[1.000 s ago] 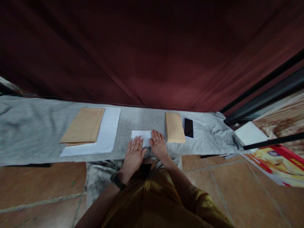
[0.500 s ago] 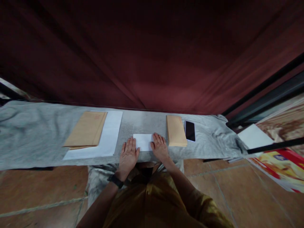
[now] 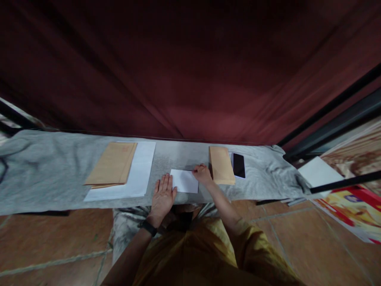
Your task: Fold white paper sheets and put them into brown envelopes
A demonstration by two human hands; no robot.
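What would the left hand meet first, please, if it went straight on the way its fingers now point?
The left hand would probably slide along the gray cloth and meet the dark red curtain first, though depth there is unclear.

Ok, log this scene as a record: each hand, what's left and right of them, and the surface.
Left hand: palm down at the left edge of a small white paper rectangle
Right hand: fingers curled at the paper's far right corner
Left side: large brown paper envelopes partly over white paper sheets
Right side: narrow brown paper stack, black-screened phone beside it
Surface: gray cloth
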